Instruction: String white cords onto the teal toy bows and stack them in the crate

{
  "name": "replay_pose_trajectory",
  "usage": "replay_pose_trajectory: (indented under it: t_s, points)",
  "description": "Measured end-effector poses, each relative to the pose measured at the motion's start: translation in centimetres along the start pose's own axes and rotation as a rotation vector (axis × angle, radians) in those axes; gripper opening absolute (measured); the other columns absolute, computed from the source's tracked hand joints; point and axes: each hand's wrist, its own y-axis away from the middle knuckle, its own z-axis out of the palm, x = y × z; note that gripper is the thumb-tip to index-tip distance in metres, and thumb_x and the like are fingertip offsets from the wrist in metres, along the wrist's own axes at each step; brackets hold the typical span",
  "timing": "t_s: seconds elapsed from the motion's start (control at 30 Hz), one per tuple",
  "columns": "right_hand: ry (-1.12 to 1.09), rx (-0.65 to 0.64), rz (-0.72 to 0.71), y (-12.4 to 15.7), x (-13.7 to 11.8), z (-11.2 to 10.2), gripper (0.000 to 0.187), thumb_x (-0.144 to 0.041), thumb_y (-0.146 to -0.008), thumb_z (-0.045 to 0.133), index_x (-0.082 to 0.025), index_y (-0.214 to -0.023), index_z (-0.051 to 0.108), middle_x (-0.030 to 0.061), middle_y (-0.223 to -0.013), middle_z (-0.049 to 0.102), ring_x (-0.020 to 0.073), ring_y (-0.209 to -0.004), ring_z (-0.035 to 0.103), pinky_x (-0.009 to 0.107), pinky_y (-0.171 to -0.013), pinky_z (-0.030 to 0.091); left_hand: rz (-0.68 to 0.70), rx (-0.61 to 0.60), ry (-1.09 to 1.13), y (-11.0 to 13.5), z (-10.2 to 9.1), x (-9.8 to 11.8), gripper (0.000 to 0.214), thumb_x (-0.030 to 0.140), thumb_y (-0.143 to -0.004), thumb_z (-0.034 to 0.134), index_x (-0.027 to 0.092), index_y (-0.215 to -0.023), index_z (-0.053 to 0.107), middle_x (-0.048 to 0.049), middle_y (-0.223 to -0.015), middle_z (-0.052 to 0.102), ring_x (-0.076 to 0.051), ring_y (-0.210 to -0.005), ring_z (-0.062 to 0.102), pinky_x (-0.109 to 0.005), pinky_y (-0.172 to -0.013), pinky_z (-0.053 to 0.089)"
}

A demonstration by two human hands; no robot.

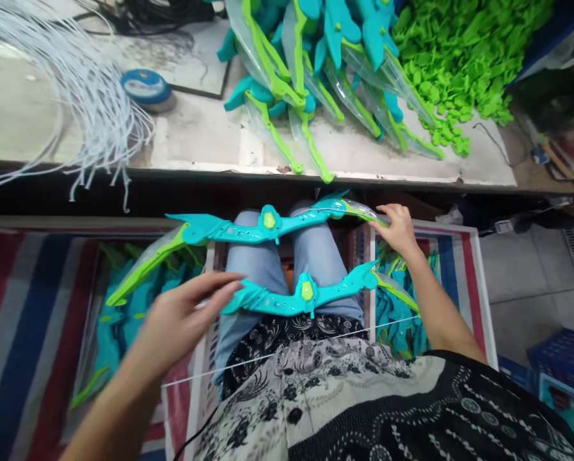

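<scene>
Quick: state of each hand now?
Left hand: open, fingers by the nearer turquoise plastic toy bow.
Right hand: closed on the farther turquoise plastic toy bow.

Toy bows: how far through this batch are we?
Seemingly done: bows fill the bags either side of the knees. In hand: right hand grips the upper bow's tip, left hand reaches the lower bow; a white string crosses the lap. Likely left: the bow pile and white cords on the table.
</scene>
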Motion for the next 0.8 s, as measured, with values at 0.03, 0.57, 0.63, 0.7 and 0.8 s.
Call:
replay_pose_trajectory:
  t_s: [0.03,0.57,0.63,0.7,0.8]
  points:
    - [0.055,-0.005,-0.018,-0.2,-0.8,0.2,0.035,-0.042,-0.086,0.061,-0.018,-0.111,0.069,0.0125,-0.110,0.066,0.0289,-0.106,0.054,0.041,-0.089,0.041,-0.019,-0.115,0.085,-1.7,2.5,1.9,0.021,0.041,-0.076,0.070,0.023,-0.084,0.076,-0.0036,-0.087,0.076,-0.022,-0.081,0.068,-0.028,-0.073,0.053]
    - [-0.446,0.037,0.088,0.3,1.3,-1.5,0.030,-0.043,-0.085,0.060,-0.021,-0.100,0.074,0.0088,-0.111,0.069,0.0239,-0.109,0.060,0.043,-0.099,0.045,-0.503,-0.389,0.998,-13.0,19.8,5.2,0.009,0.016,-0.081,0.066,0.011,-0.089,0.067,-0.0114,-0.086,0.073,-0.016,-0.078,0.069,-0.030,-0.077,0.055]
    - [-0.544,0.042,0.192,0.5,2.9,-1.8,0.039,-0.047,-0.085,0.059,-0.018,-0.107,0.072,0.0109,-0.115,0.068,0.0244,-0.110,0.061,0.043,-0.098,0.047,-0.513,-0.408,0.958,-13.2,21.4,5.1,0.013,0.009,-0.077,0.066,0.011,-0.090,0.066,-0.0111,-0.089,0.072,-0.016,-0.079,0.068,-0.030,-0.079,0.055]
    - [-0.614,-0.072,0.235,0.9,3.6,-1.9,0.052,-0.050,-0.080,0.063,-0.016,-0.120,0.067,0.0123,-0.119,0.068,0.0256,-0.111,0.062,0.042,-0.096,0.049,-0.504,-0.446,0.927,-13.6,23.6,5.4,0.025,0.001,-0.071,0.066,0.012,-0.094,0.067,-0.0099,-0.094,0.072,-0.014,-0.080,0.067,-0.029,-0.079,0.054]
    - [-0.550,-0.250,0.195,1.6,3.2,-1.8,0.073,-0.045,-0.071,0.073,-0.018,-0.137,0.055,0.0115,-0.129,0.064,0.0278,-0.118,0.059,0.042,-0.099,0.048,-0.401,-0.564,0.900,-14.1,27.5,6.7,0.039,-0.003,-0.065,0.067,0.015,-0.100,0.068,-0.0047,-0.092,0.071,-0.011,-0.073,0.064,-0.026,-0.075,0.052]
